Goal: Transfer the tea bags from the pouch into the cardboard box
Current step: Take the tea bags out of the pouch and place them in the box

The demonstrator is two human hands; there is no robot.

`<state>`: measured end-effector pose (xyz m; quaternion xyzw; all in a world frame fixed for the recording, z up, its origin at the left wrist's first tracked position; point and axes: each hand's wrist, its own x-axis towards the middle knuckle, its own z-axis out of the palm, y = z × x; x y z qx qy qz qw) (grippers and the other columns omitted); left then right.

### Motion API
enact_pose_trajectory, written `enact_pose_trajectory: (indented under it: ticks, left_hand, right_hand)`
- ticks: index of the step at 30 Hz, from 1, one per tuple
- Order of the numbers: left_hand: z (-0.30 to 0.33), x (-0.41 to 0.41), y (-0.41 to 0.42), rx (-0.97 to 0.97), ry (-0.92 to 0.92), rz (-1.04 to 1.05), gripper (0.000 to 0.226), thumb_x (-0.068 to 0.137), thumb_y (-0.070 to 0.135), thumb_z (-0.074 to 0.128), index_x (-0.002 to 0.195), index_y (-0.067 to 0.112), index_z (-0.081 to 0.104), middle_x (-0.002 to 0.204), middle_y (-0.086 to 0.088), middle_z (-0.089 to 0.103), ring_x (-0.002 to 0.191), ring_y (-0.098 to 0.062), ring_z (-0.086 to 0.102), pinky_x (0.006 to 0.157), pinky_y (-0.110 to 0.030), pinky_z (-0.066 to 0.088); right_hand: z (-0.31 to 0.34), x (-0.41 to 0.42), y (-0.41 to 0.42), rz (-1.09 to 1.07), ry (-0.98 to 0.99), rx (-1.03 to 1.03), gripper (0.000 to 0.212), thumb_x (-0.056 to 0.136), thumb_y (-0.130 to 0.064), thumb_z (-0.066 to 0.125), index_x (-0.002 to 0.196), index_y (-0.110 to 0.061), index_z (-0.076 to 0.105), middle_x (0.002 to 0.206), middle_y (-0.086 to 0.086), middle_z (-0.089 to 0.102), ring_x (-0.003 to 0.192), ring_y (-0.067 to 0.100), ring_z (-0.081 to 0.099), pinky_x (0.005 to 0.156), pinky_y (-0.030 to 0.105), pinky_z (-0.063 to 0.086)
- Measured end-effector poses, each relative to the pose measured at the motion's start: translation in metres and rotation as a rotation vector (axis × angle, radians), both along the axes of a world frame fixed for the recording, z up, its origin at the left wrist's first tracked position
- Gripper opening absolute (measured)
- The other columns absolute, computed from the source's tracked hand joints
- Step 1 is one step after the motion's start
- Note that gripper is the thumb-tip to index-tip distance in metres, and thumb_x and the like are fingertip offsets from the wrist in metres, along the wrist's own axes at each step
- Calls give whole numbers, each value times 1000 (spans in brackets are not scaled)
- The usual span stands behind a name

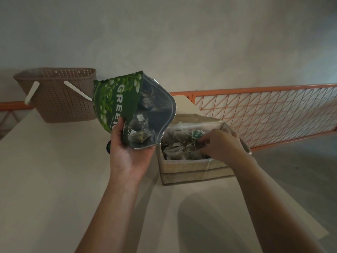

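- Here the left hand (127, 154) grips the green pouch (118, 101) at its lower edge, thumb across the printed front and fingers curled under the bottom, holding it up above the table (54, 179) with its mouth gaping toward the camera.
- Inside the pouch's silvery lining a few tea bags (139, 136) with strings and small white tags lie near the lower lip, just above the palm.
- The cardboard box (193, 170) stands on the table just right of the pouch, its top open and its flaps folded outward.
- A heap of tea bags in the box (178, 152) fills it nearly to the rim, strings tangled; one green tag shows near the top.
- The right hand (222, 145) reaches into the box from the right, fingers curled down among the bags; whether it pinches one cannot be told, since the fingertips are buried in the pile.
- A brown perforated basket (60, 99) with white handles sits at the far left of the table, well apart from the box.
- An orange wire-grid railing (264, 114) runs behind the table on the right.
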<state>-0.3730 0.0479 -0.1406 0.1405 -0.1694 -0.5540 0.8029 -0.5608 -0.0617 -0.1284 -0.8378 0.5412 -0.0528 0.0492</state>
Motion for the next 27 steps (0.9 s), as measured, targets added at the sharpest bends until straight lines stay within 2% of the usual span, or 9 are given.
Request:
enact_pose_trajectory:
  ticks: [5,8,10,12,14,17,20,23,27]
  left_hand:
    - [-2,4,-1,-15,-30,-7,64,98,44,48,157,19,41,159,-10,44,146,-30,43,94,-38,58]
    - [-4,5,-2,-22,-26,-12,62,100,45,46,157,19,41,160,-10,44,146,-31,43,98,-39,56]
    - [-5,6,-3,-25,-33,-15,63,100,45,46,157,20,41,160,-10,43,145,-31,45,97,-39,56]
    - [-7,7,-4,-33,-46,-18,61,102,46,44,157,20,40,162,-10,41,144,-31,46,95,-38,56]
    - [-8,8,-4,-37,-57,-13,59,104,47,41,157,20,39,163,-9,39,143,-30,46,96,-38,56]
    - [-10,11,-5,-38,-58,-9,58,105,47,40,157,20,39,163,-9,38,147,-31,42,98,-39,55]
    - [-11,11,-7,-32,-40,0,57,104,46,43,155,20,43,164,-8,37,147,-31,41,106,-42,51]
    - [-9,10,-7,-37,-9,1,48,103,44,46,143,21,56,161,-8,42,145,-31,45,106,-43,51]
    - [-7,10,-6,-41,1,12,51,98,43,52,144,20,56,162,-8,41,145,-32,45,103,-43,53]
  right_hand:
    - [-1,0,-1,23,-74,87,31,82,-53,68,113,-52,63,136,-5,48,131,26,32,110,49,15]
    - [-6,-2,-3,64,-154,72,29,80,-51,71,108,-55,62,126,-6,48,127,25,33,110,51,17]
    - [-8,-3,-5,121,-224,57,16,79,-52,71,91,-57,62,114,-10,51,124,22,39,109,56,20]
    - [-11,-6,-7,162,-296,68,9,82,-51,68,77,-54,61,101,-18,55,113,17,48,106,56,27]
    - [-13,-9,-9,173,-418,117,12,86,-54,61,78,-46,63,93,-20,59,98,10,56,103,53,37]
    - [-4,-10,-5,107,-688,194,28,94,-48,50,90,-24,64,86,-1,65,76,14,58,78,32,49]
    - [7,-3,1,27,-942,212,31,99,-35,50,83,-12,64,68,1,56,59,13,49,58,25,40]
    - [13,6,7,134,-980,239,31,98,-41,50,82,-20,65,64,-4,60,52,5,50,55,20,44]
    - [6,17,7,189,-895,282,37,99,-48,41,106,-25,70,89,-8,70,72,1,61,63,8,47]
